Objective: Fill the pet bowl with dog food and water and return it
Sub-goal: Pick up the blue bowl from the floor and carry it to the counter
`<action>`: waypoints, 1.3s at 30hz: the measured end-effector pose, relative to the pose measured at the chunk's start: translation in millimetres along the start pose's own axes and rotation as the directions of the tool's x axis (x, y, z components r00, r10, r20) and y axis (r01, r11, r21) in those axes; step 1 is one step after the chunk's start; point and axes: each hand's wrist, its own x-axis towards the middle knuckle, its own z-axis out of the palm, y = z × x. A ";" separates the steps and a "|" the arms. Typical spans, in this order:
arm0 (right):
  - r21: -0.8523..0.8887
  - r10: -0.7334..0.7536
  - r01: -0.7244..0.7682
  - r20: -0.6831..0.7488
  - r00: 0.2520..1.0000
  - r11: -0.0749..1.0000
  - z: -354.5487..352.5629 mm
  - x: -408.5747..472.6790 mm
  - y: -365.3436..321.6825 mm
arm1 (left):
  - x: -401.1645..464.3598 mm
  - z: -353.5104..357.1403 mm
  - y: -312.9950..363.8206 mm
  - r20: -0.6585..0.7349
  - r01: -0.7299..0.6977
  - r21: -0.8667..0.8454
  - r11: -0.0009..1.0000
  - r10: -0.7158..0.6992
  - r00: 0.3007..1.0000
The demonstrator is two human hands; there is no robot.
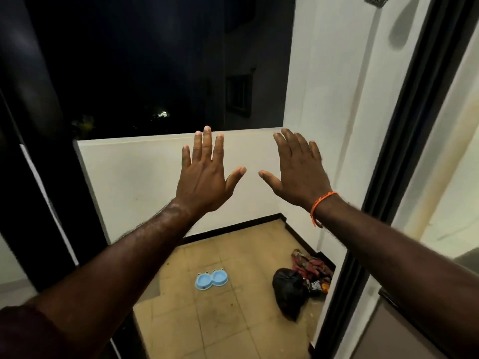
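- Up above the blue double pet bowl, both arms stretched out: left hand flat, fingers spread and straight, holding nothing; right hand same deal, splayed and empty, orange thread on the wrist.
- Bowl sitting on the tan tiled floor well below the hands, both cups looking empty, so nothing filled yet by the look of it.
- Right of the bowl: black plastic bag, plus a crumpled colourful packet behind it, maybe the dog food, can't read it.
- Beyond the bowl: white parapet wall, dark night past it.
- Possible trouble: dim light and a tight doorway, easy to kick the bowl stepping out, or slop water from one cup into the kibble side when carrying.
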 end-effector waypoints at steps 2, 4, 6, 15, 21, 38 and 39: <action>0.034 -0.022 0.021 0.019 1.000 0.999 29.5 11.0 5.1 | 5.6 24.0 -5.6 0.032 0.032 0.020 0.999 -0.033 0.999; 0.069 -0.040 0.037 0.030 0.999 0.997 60.8 23.2 12.4 | 12.4 50.3 -8.8 0.053 0.064 0.038 0.997 -0.066 0.996; 0.100 -0.060 0.055 0.051 0.997 0.993 90.3 34.1 19.5 | 18.5 74.9 -11.2 0.082 0.093 0.044 0.995 -0.096 0.992; 0.229 -0.171 0.137 0.135 0.976 0.964 216.3 74.8 63.7 | 51.3 168.5 -26.4 0.186 0.246 0.102 0.964 -0.262 0.947; 0.306 -0.220 0.144 0.232 0.948 0.941 298.6 90.8 71.4 | 59.0 231.9 -42.8 0.282 0.338 0.131 0.932 -0.362 0.889; 0.357 -0.204 -0.009 0.556 0.806 0.934 626.6 147.4 31.7 | 87.0 510.3 -206.7 0.565 0.348 0.157 0.924 -0.373 0.736; 0.348 -0.195 -0.027 0.586 0.787 0.937 649.6 148.2 27.8 | 84.8 530.1 -217.2 0.592 0.349 0.156 0.924 -0.370 0.716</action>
